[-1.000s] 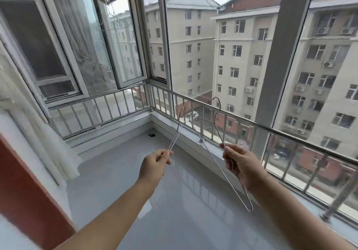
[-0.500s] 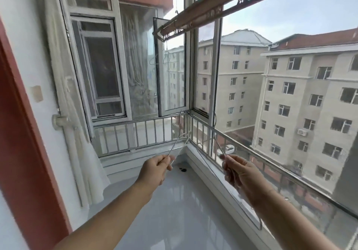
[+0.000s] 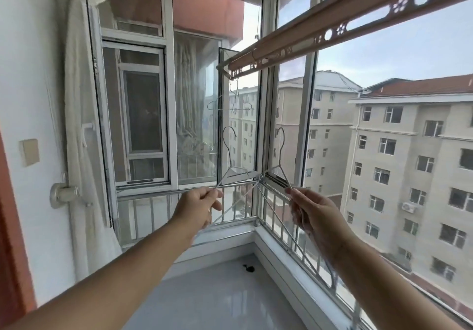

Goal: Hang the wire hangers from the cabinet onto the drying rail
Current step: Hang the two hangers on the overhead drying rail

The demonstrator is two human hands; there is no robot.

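Wire hangers, thin silvery metal, hooks pointing up.

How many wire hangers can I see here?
3: the left hanger in the left hand; the right hanger in the right hand; a hung hanger at the drying rail's far end. More may overlap there.

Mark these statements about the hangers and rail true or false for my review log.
1. The left hand holds the left hanger, and the right hand holds the right hanger. True.
2. Both held hangers are hooked on the rail. False: their hooks are below it, in the air.
3. A hung hanger is at the rail's far end. True.
4. The held hangers' hooks point down. False: they point up.
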